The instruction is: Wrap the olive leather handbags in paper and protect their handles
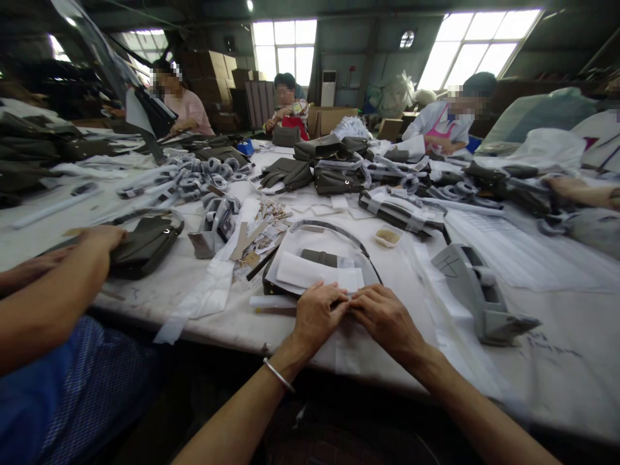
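- The left hand (317, 315) and right hand (385, 316) meet at the near edge of a dark bag (272, 285), fingers bent; whether they pinch anything, I cannot tell.
- The bag lies on the table (557, 381) in front of the person, white paper (310, 270) over it.
- A tape dispenser (477, 294) stands to the right.
- Loose tags (271, 226) lie left of the bag.

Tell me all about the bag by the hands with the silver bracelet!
The bag looks like dark olive-grey leather, with tiny shiny studs at its left corner. It lies on the white table, its curved strap looping away from the person. White sheets cover much of it. The left hand and right hand meet at its near edge; whether they grip it is unclear.
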`<state>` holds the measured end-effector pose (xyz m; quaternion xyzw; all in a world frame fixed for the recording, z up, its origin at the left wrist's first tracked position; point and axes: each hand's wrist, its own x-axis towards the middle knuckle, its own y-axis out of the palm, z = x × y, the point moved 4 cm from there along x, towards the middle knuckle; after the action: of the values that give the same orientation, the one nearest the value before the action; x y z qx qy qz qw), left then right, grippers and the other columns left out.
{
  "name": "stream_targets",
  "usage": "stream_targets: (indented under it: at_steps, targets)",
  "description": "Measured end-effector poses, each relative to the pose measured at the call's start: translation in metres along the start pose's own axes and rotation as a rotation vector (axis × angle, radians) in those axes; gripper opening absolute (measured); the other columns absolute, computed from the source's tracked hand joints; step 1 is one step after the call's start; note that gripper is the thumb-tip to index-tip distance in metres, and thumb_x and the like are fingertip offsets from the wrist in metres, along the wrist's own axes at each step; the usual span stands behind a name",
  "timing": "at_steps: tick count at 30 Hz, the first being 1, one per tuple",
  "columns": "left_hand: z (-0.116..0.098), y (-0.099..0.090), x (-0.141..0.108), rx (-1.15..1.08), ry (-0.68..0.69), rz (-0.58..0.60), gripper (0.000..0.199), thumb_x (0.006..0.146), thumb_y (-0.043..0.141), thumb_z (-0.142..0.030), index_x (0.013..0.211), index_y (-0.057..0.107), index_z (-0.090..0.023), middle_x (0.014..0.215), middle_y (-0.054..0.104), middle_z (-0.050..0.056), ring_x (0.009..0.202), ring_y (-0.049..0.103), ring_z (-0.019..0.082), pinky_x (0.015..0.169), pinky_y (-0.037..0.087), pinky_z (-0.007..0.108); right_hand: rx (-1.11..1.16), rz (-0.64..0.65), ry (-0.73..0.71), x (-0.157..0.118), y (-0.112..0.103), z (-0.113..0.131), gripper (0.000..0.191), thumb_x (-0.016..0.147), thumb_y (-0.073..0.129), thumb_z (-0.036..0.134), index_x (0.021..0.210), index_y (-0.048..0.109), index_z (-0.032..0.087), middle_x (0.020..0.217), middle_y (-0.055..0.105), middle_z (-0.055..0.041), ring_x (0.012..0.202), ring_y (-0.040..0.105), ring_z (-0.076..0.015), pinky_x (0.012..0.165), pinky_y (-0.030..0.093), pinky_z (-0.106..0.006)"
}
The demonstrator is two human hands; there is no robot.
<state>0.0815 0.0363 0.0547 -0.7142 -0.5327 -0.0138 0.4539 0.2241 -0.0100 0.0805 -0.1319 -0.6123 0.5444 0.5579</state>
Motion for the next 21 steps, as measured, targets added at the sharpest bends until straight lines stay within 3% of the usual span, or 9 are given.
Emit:
stream_targets:
  at_steps: [4,8,10,14,17,21]
  targets:
    - [0.001,0.002,-0.004,0.084,0.126,-0.05,0.005,0.087,0.07,-0.023,0.091,0.071,-0.021,0.111,0.074,0.005,0.105,0.069,0.022,0.104,0.047,0.046,-0.065,-0.056,-0.054,-0.004,-0.002,0.004,0.013,0.094,0.057,0.016,0.088,0.067,0.02,0.09,0.073,-0.005,0.092,0.064,-0.0213,0.084,0.049,-0.035]
    - [0.001,0.005,-0.01,0.176,0.261,-0.042,0.009,0.091,0.063,-0.021,0.098,0.069,-0.021,0.116,0.073,0.004,0.111,0.067,0.022,0.105,0.045,0.048,-0.028,-0.098,-0.105,-0.024,-0.009,0.014,0.014,0.092,0.059,0.014,0.102,0.066,0.02,0.1,0.073,-0.005,0.1,0.063,-0.0204,0.096,0.046,-0.039]
    - [0.001,0.006,-0.012,0.202,0.312,-0.053,0.011,0.093,0.06,-0.021,0.102,0.068,-0.021,0.116,0.073,0.004,0.113,0.066,0.022,0.105,0.045,0.047,0.044,-0.016,-0.136,-0.043,-0.006,0.021,0.018,0.091,0.062,0.018,0.109,0.065,0.02,0.103,0.073,-0.0056,0.104,0.063,-0.0209,0.097,0.047,-0.038]
    - [0.001,0.007,-0.014,0.219,0.356,-0.097,0.014,0.096,0.056,-0.022,0.104,0.067,-0.02,0.114,0.073,0.004,0.112,0.066,0.022,0.104,0.045,0.046,0.084,0.248,-0.128,-0.077,0.015,0.032,0.043,0.087,0.068,0.029,0.127,0.059,0.02,0.125,0.067,-0.0102,0.119,0.058,-0.0268,0.102,0.047,-0.042]
    - [0.001,0.007,-0.014,0.237,0.365,-0.098,0.015,0.096,0.055,-0.021,0.105,0.066,-0.02,0.114,0.073,0.004,0.112,0.066,0.021,0.104,0.044,0.045,0.114,0.289,-0.027,-0.081,0.026,0.031,0.044,0.084,0.071,0.026,0.126,0.061,0.022,0.128,0.065,-0.0109,0.121,0.056,-0.0288,0.103,0.046,-0.044]
    - [0.001,0.007,-0.013,0.258,0.383,-0.106,0.014,0.097,0.054,-0.02,0.104,0.067,-0.02,0.114,0.073,0.004,0.112,0.066,0.02,0.105,0.044,0.045,0.24,0.284,0.071,-0.07,0.027,0.027,0.03,0.08,0.077,0.031,0.108,0.07,0.025,0.118,0.069,-0.0086,0.111,0.06,-0.0279,0.095,0.049,-0.043]
